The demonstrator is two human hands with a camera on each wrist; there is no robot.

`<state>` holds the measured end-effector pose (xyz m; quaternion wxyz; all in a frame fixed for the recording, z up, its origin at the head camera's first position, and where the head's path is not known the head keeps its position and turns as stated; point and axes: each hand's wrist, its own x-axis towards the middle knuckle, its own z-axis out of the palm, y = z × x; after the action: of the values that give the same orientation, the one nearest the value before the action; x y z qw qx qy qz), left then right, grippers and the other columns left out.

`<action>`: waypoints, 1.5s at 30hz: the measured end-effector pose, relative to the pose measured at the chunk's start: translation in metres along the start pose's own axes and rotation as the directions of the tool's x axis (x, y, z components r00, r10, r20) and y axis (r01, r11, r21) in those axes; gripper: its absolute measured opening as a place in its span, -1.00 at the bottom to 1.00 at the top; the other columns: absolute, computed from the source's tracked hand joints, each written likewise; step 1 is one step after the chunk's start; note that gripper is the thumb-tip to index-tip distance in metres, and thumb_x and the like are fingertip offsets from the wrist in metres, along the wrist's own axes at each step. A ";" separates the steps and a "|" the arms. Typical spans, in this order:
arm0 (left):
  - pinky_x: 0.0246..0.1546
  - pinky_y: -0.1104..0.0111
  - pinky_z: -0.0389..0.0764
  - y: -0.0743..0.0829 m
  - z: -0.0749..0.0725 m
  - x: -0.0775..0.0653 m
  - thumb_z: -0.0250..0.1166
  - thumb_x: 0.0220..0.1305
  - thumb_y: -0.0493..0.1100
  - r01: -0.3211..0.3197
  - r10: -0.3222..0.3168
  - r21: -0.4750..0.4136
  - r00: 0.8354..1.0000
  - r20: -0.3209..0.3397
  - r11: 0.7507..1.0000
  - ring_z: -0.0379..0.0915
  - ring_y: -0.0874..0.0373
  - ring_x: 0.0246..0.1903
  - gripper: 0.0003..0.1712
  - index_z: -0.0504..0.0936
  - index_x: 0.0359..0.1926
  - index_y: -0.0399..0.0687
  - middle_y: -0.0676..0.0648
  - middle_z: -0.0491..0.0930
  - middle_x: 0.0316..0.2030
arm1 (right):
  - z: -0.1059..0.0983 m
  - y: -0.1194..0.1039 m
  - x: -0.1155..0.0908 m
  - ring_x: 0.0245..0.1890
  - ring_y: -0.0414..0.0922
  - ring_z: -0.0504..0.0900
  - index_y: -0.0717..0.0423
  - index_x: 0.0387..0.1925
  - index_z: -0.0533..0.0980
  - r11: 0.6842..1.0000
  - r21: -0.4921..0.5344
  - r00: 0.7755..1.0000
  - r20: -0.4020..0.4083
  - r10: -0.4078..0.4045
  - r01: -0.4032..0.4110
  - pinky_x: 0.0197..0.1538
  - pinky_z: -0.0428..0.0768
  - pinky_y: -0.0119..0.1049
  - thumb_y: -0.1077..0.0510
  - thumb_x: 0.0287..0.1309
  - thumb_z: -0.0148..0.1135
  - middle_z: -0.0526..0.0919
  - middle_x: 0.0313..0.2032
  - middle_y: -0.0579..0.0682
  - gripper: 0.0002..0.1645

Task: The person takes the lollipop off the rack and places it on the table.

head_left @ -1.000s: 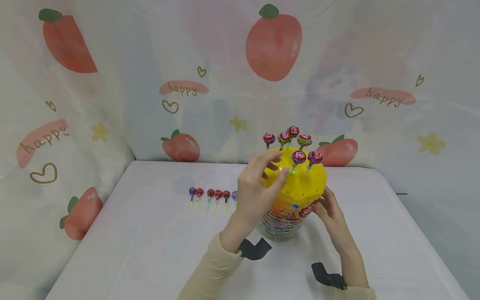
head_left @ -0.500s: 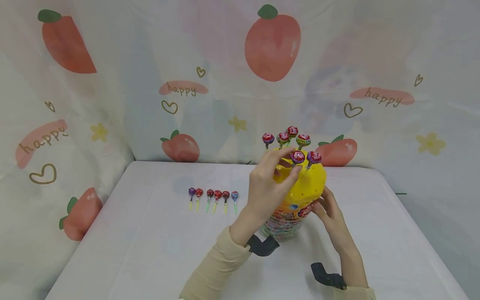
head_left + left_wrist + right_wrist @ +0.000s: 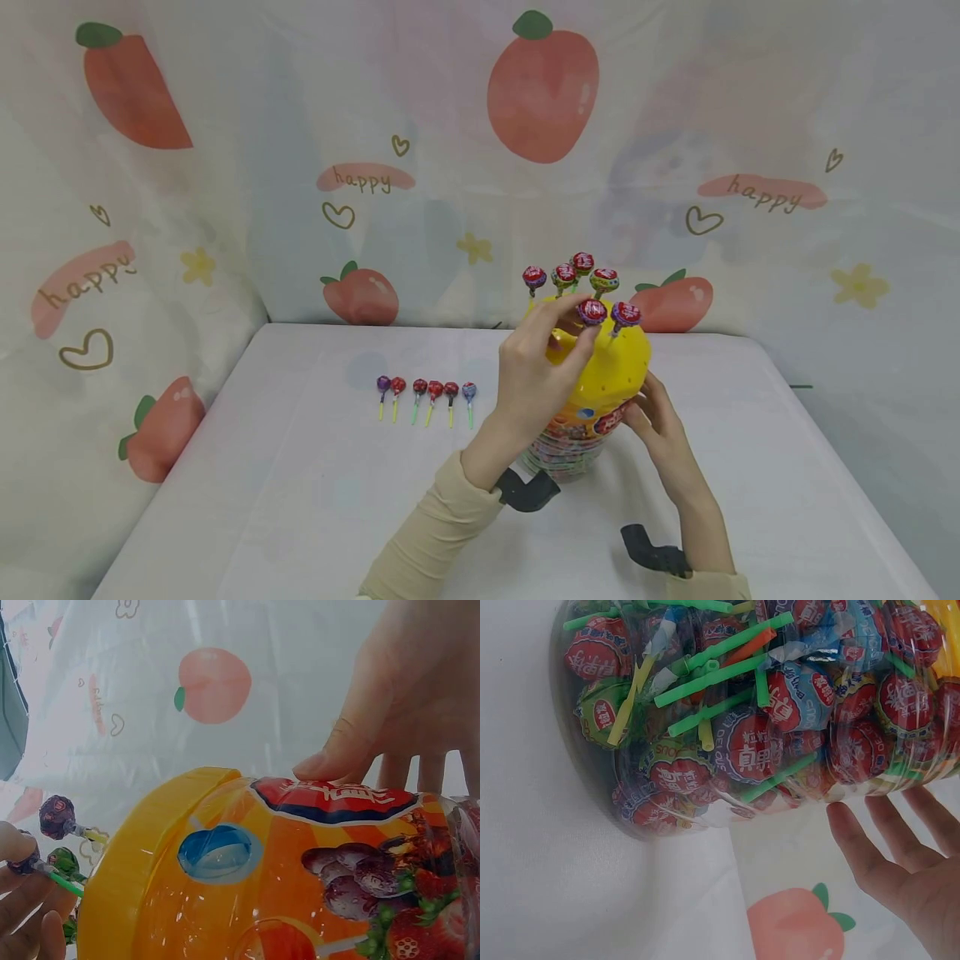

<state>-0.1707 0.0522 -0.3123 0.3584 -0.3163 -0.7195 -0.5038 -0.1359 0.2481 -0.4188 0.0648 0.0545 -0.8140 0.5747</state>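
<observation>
Pale tabletop point(image 3: 300, 508) beneath, the right hand point(image 3: 662, 429) rests extended fingers against a candy jar point(image 3: 566, 450). The left hand point(image 3: 536, 371) pinches one lollipop point(image 3: 592, 312) above the jar's yellow lid point(image 3: 626, 367), where five upright lollipops point(image 3: 626, 314) stand. Farther back, leftward, six loose lollipops point(image 3: 435, 390) lie before a fruit-print backdrop point(image 3: 435, 92).

It looks like a staged tabletop booth, the white table point(image 3: 300, 500) backed and flanked by a wrinkled backdrop point(image 3: 435, 83) printed with red fruits point(image 3: 543, 100).
</observation>
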 end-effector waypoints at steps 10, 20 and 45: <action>-0.32 0.55 0.54 0.004 -0.010 0.001 0.31 0.21 -0.28 -0.053 0.048 -0.035 0.991 -0.129 0.998 0.58 0.13 -0.31 -0.62 0.50 0.06 -0.20 -0.13 0.64 -0.29 | 0.001 0.001 0.000 0.20 -0.41 0.24 -0.21 0.49 -0.06 1.000 0.004 1.000 0.001 0.001 -0.001 0.29 0.22 0.35 0.02 0.43 -0.09 0.06 0.46 0.11 -0.30; -0.38 0.46 0.56 -0.002 -0.026 -0.021 0.32 0.18 -0.30 0.037 -0.052 -0.100 0.987 -0.152 0.994 0.55 0.13 -0.34 -0.64 0.54 0.02 -0.22 -0.14 0.64 -0.32 | 0.001 -0.001 0.000 0.19 -0.44 0.25 -0.22 0.49 -0.07 1.000 -0.004 1.000 -0.002 -0.007 0.007 0.28 0.25 0.31 0.04 0.44 -0.10 0.07 0.45 0.11 -0.30; -0.46 0.46 0.53 -0.038 -0.043 -0.093 0.39 0.11 -0.26 0.317 -0.315 0.004 0.944 -0.100 0.948 0.56 0.17 -0.44 -0.67 0.61 -0.07 -0.09 -0.04 0.66 -0.44 | 0.002 0.000 -0.001 0.24 -0.30 0.26 -0.21 0.49 -0.06 1.000 -0.004 1.000 -0.020 -0.001 0.001 0.28 0.22 0.36 0.03 0.42 -0.07 0.08 0.45 0.10 -0.29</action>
<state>-0.1429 -0.0087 -0.3985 0.3111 -0.1682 -0.7473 -0.5625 -0.1355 0.2467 -0.4196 0.0731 0.0489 -0.8146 0.5734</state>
